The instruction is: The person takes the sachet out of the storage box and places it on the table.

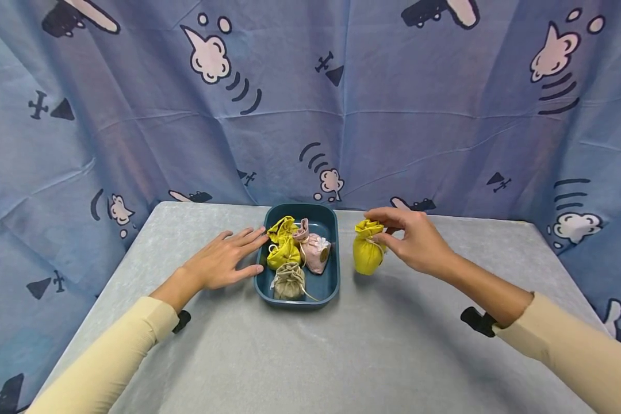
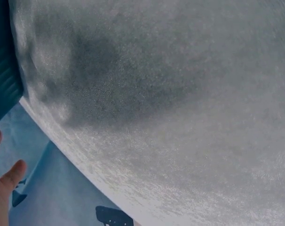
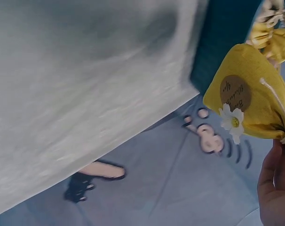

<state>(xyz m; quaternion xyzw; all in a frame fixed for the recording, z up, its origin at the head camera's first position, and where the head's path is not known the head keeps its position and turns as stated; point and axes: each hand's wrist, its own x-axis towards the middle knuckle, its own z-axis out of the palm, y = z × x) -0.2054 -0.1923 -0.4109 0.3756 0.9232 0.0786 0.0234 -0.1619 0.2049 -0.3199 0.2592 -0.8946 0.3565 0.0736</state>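
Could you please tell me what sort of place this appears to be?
Probably a staged recording setup, not a lived-in room: a table under plain grey cloth, a blue cartoon-print curtain hung behind and beside it, and a tray of small drawstring pouches.

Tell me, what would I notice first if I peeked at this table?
Probably the bright yellow pouch that the right hand pinches by its gathered top, just right of the teal tray. In the tray lie another yellow pouch, a pink one and a beige one. The left hand rests flat against the tray's left side.
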